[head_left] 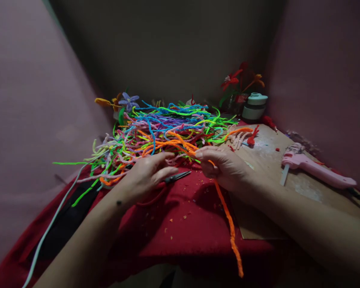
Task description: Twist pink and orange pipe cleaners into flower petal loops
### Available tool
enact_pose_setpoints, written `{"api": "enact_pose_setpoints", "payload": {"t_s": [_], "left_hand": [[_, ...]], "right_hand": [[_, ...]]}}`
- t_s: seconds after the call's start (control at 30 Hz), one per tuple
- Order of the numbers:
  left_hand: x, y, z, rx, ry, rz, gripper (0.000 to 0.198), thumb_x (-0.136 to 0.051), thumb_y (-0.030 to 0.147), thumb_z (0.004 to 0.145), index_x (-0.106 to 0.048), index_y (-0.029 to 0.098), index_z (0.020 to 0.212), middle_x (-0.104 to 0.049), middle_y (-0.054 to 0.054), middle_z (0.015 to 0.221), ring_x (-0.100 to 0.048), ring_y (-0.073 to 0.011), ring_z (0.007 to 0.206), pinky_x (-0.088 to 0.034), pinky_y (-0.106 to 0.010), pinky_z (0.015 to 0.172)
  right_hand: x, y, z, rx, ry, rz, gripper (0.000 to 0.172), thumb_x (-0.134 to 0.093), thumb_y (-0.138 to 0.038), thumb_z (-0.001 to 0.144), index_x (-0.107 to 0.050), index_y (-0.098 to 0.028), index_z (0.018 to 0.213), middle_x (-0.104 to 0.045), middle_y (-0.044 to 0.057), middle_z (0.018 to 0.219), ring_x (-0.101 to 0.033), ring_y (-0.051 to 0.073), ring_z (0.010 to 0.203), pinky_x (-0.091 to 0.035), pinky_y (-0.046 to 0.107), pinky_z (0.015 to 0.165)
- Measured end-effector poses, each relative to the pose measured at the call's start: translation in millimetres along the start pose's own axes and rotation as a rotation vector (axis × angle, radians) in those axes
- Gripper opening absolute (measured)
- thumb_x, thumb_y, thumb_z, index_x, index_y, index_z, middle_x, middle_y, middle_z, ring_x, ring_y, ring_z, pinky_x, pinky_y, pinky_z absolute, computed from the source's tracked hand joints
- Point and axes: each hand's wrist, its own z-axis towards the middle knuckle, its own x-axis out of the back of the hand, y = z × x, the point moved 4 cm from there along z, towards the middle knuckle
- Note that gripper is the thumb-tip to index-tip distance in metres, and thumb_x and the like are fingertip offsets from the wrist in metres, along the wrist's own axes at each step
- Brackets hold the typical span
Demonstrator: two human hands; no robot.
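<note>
Between the fingers of my right hand (222,164) is an orange pipe cleaner (228,214), whose long end hangs down over the red cloth (195,228). Its upper part runs toward other orange strands at the front of a tangled heap of coloured pipe cleaners (168,124). My left hand (150,172) is at the heap's front edge, fingers curved and apart, with nothing seen between them. Scissors (177,177) lie on the cloth beside my left fingertips, their handles partly hidden by that hand.
A pink glue gun (321,170) rests on a brown board (264,224) at the right. Behind stand a lidded cup (254,107) and red flowers (231,80). A purple flower (128,101) is at the back left. A white cable (52,220) crosses the left side.
</note>
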Motion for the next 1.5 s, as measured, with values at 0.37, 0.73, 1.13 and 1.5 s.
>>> {"api": "enact_pose_setpoints", "payload": {"t_s": [0.37,0.73,1.13,1.5], "left_hand": [[-20.6,14,37,0.124,0.447,-0.904,0.022,-0.066,0.03,0.072,-0.054,0.015,0.062,-0.049,0.005,0.046,-0.042,-0.0054,0.037,-0.033,-0.018,0.038],[-14.1,-3,39,0.095,0.428,-1.163,0.032,-0.077,0.035,0.061,-0.062,0.013,0.079,-0.06,0.002,0.059,-0.052,-0.006,0.043,-0.041,-0.017,0.041],[-20.3,-3,32,0.135,0.386,-1.01,0.024,-0.069,0.035,0.07,-0.066,0.012,0.078,-0.056,0.002,0.046,-0.048,-0.0069,0.038,-0.038,-0.018,0.04],[-22.3,1,31,0.138,0.163,-0.989,0.024,-0.067,0.036,0.072,-0.066,0.014,0.082,-0.056,0.002,0.05,-0.049,-0.0072,0.04,-0.036,-0.017,0.038]], "right_hand": [[-1,16,1,-0.204,-0.131,0.03,0.017,-0.057,-0.026,0.077,-0.062,-0.01,0.078,-0.042,-0.006,0.044,-0.018,0.002,0.033,-0.009,0.02,0.037],[-6,19,-2,-0.214,-0.163,0.048,0.016,-0.054,-0.024,0.079,-0.063,-0.01,0.08,-0.043,-0.005,0.039,-0.018,0.003,0.031,-0.01,0.019,0.035],[-5,20,0,-0.257,-0.159,0.031,0.008,-0.056,-0.02,0.078,-0.056,-0.012,0.079,-0.059,0.001,0.053,-0.029,0.003,0.032,-0.015,0.018,0.035],[-8,20,-2,-0.235,-0.184,0.029,0.019,-0.059,-0.028,0.077,-0.06,-0.011,0.084,-0.061,0.002,0.055,-0.033,0.004,0.035,-0.016,0.017,0.033]]}}
